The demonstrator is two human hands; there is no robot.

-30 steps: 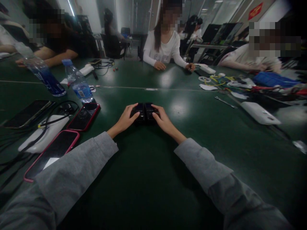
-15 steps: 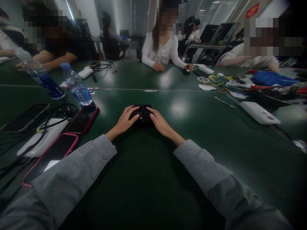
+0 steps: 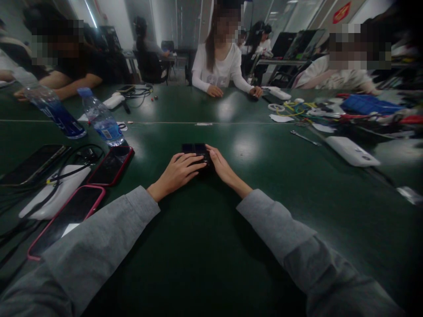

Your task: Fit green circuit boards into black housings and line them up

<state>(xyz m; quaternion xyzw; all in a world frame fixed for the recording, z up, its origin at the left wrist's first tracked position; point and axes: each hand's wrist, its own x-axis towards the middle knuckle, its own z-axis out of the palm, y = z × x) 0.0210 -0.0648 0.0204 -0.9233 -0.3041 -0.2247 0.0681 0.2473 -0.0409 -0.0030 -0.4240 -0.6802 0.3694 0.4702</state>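
A small black boxy device with two dark panels side by side lies on the green table; its exact kind is too dark to make out. My left hand lies across its near part, fingers stretched out and slightly apart, covering much of the front. Against the device's right side is my right hand, its fingers curved around the far right corner and edge. The underside and near face are hidden by my hands and shadow.
Left: phones, a white power bank with black cables, and two plastic bottles. Right: a wrench, another white power bank, and a pile of wires by a blue tray. Several people sit across the table.
My left hand has slid right, from the device's left edge to lying across its near part. My right hand has shifted slightly onto the right side. The view has turned a little.
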